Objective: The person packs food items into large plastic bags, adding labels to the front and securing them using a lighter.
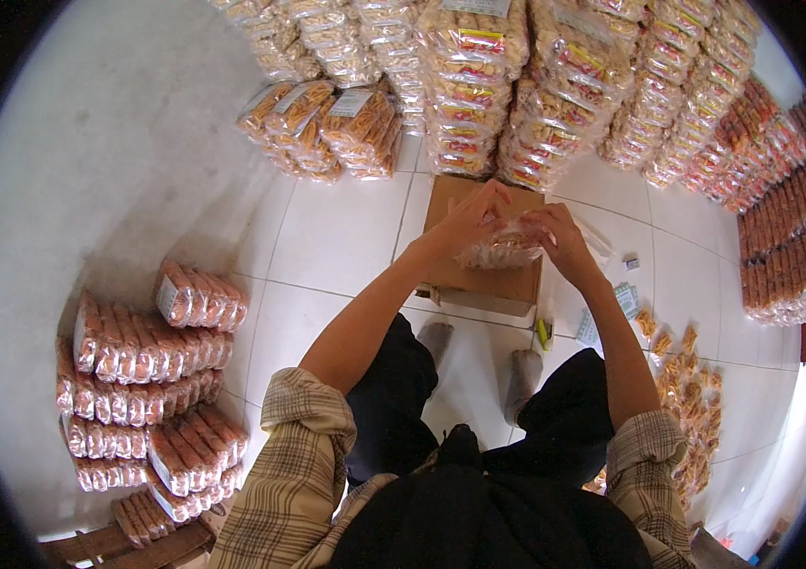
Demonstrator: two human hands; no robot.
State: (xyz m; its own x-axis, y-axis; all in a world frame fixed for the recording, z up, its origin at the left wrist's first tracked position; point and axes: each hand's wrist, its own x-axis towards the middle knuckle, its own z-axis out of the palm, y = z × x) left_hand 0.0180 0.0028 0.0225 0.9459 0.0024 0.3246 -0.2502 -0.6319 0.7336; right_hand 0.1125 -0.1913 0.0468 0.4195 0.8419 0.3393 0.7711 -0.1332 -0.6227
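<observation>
A cardboard box (488, 302) stands on the floor in front of me. Over its top lies a clear plastic bag (499, 252), with what looks like snack packs inside. My left hand (477, 217) pinches the bag's upper edge from the left. From the right, my right hand (552, 231) grips the same loose plastic, its fingers bent. The bag's exact contents are blurred by reflections. To the right of the box, a yellow-green stapler (544, 334) rests on the tiles near my foot.
Tall stacks of bagged snacks (467, 107) rise behind the box. Brown snack packs (154, 348) are piled at left, and more (783, 263) at far right. Printed labels (609, 313), a small box (631, 263) and loose small snack packets (691, 398) lie on the right floor.
</observation>
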